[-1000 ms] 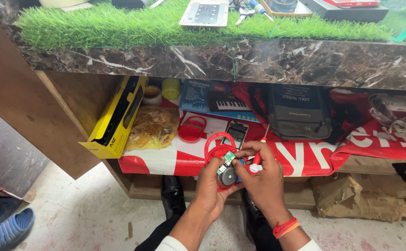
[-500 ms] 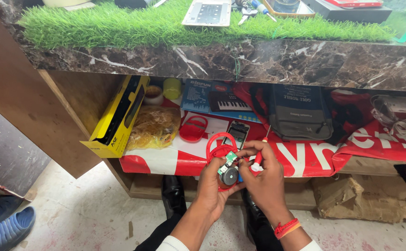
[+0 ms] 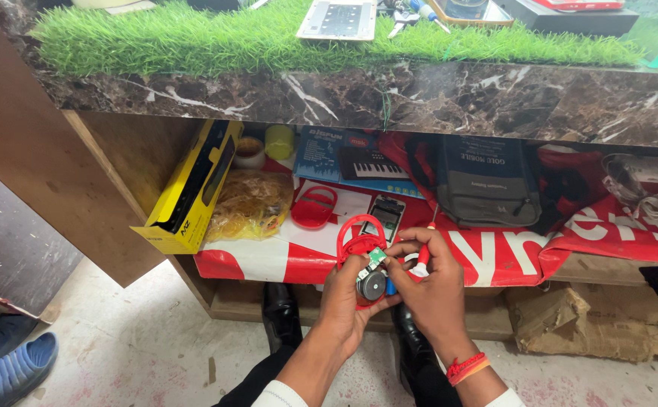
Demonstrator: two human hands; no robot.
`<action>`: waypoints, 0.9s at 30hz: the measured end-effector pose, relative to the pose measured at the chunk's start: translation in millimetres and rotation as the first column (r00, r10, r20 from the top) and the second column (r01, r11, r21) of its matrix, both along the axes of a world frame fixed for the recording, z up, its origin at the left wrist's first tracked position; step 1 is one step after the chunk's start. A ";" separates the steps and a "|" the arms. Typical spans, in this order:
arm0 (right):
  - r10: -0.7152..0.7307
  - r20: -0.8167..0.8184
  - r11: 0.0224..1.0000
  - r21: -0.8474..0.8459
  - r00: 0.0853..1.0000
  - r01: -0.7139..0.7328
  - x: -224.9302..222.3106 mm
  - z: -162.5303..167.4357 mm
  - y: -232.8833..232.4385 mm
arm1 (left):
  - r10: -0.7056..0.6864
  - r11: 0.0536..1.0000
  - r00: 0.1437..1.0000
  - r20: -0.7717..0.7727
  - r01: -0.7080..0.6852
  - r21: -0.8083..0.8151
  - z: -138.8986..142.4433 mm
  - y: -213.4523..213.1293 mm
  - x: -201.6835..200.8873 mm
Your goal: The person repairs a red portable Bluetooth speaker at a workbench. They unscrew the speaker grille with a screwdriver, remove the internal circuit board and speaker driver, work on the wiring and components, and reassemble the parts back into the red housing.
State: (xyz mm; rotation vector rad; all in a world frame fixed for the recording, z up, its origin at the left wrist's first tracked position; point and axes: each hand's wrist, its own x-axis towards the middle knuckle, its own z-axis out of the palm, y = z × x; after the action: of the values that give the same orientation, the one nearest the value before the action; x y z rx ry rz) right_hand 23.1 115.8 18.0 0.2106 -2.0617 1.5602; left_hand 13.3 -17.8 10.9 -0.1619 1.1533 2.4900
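My left hand (image 3: 342,301) grips a small red gadget (image 3: 364,265) with its shell open, showing a round metal part and a green circuit board. My right hand (image 3: 433,290) holds a thin red-handled tool (image 3: 422,254) against that board; a red and orange band sits on its wrist. Both hands hover just in front of a low shelf draped with a red and white banner (image 3: 495,256). On the banner right behind the gadget lie a dark phone (image 3: 385,215) and a red plastic shell piece (image 3: 314,207).
A yellow box (image 3: 189,188) leans at the shelf's left by a bag of rubber bands (image 3: 250,203). A grey pouch (image 3: 487,181) and a keyboard toy box (image 3: 351,154) sit behind. A marble counter (image 3: 419,98) topped with fake grass overhangs. My black shoes (image 3: 280,313) rest below; another person's blue sandal (image 3: 16,365) is at left.
My hands and the red gadget stay in nearly the same spot. The fingers of my right hand have shifted slightly on the tool.
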 end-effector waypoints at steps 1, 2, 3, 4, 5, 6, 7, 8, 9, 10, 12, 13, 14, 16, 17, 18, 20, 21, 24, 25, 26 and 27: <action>0.001 -0.003 1.000 0.004 1.000 -0.001 0.3 -0.4 -0.3 | -0.002 1.000 1.000 -0.006 0.002 -0.010 0.0 -0.2 0.3; 0.000 0.002 1.000 0.003 1.000 0.000 0.4 -0.6 -0.6 | -0.002 1.000 1.000 -0.015 0.002 -0.011 0.1 -0.4 0.8; 0.000 0.008 1.000 0.002 1.000 0.000 0.6 -1.0 -1.3 | -0.002 1.000 1.000 -0.025 0.001 -0.013 -0.4 -0.8 1.7; 0.000 0.013 1.000 0.000 1.000 0.000 0.3 -1.0 -2.1 | -0.001 1.000 0.999 -0.036 0.001 -0.016 -0.6 -1.2 1.7; -0.023 0.018 0.999 0.034 1.000 0.023 0.3 -1.0 -2.7 | 0.010 1.000 1.000 -0.027 -0.010 -0.025 -0.8 -1.2 1.5; -0.047 0.023 0.997 0.067 0.999 0.046 0.5 -1.1 -3.4 | 0.020 0.999 1.000 -0.017 -0.020 -0.033 -1.3 -0.7 1.2; -0.072 0.027 0.993 0.101 0.997 0.069 0.6 -1.0 -3.8 | 0.030 0.999 1.000 -0.008 -0.030 -0.042 -1.8 -0.4 1.0; -0.065 0.016 0.993 0.098 0.998 0.063 0.5 -0.7 -3.7 | 0.032 0.999 0.999 -0.010 -0.032 -0.036 -2.3 -0.2 0.5; -0.058 0.005 0.994 0.096 0.998 0.057 0.9 -0.8 -3.6 | 0.034 0.999 0.999 -0.010 -0.034 -0.029 -3.2 0.0 0.4; -0.051 -0.006 0.994 0.093 0.999 0.052 0.8 -0.7 -3.3 | 0.035 0.999 0.999 -0.012 -0.035 -0.022 -3.8 0.1 0.1; -0.053 -0.011 0.994 0.099 0.999 0.054 0.3 -0.7 -2.5 | 0.031 0.999 0.999 -0.015 -0.031 -0.013 -5.2 0.2 -0.5; -0.054 -0.013 0.993 0.102 0.998 0.055 0.2 -1.0 -2.2 | 0.029 1.000 0.999 -0.016 -0.029 -0.009 -5.8 0.1 -0.6; -0.051 -0.006 0.994 0.093 0.999 0.052 0.0 -1.2 -2.0 | 0.030 0.999 0.999 -0.020 -0.030 -0.014 -6.2 0.0 -0.6; -0.048 0.008 0.996 0.078 0.999 0.047 -0.4 -1.7 -1.4 | 0.031 0.999 0.999 -0.027 -0.032 -0.024 -6.4 0.0 -0.5; -0.046 0.007 0.996 0.073 0.999 0.045 -0.6 -1.9 -0.9 | 0.030 0.999 0.999 -0.028 -0.031 -0.023 -6.3 0.4 -0.4; -0.043 0.005 0.997 0.067 0.999 0.043 -0.8 -2.1 -0.9 | 0.029 0.999 0.999 -0.029 -0.030 -0.024 -6.0 0.3 -0.2; -0.031 0.009 0.999 0.043 0.999 0.030 -1.2 -2.6 -1.0 | 0.029 0.999 0.999 -0.028 -0.030 -0.023 -4.9 0.3 0.1; -0.021 0.016 0.999 0.025 1.000 0.021 -1.3 -2.8 -1.2 | 0.030 0.999 0.999 -0.025 -0.030 -0.021 -4.2 0.4 0.0; 0.001 0.012 1.000 0.009 1.000 -0.001 -1.0 -3.9 -1.0 | 0.031 0.999 0.999 -0.025 -0.031 -0.017 -2.9 0.0 0.5; 0.007 0.007 1.000 0.010 1.000 -0.007 -1.1 -4.0 -0.9 | 0.031 0.999 0.999 -0.027 -0.032 -0.016 -2.5 -0.3 0.3; 0.012 0.010 1.000 0.003 1.000 -0.012 -1.3 -4.3 -0.8 | 0.032 0.999 0.999 -0.023 -0.032 -0.019 -2.5 -0.6 0.2; 0.016 0.012 1.000 -0.003 1.000 -0.016 -1.6 -4.6 -0.7 | 0.032 0.999 0.999 -0.019 -0.033 -0.021 -2.8 -1.0 0.4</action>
State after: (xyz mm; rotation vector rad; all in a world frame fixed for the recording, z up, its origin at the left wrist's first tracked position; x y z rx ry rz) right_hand 21.5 115.1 13.4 0.2178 -2.0718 1.5781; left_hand 13.8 -18.8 8.1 -0.1648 1.1947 2.5130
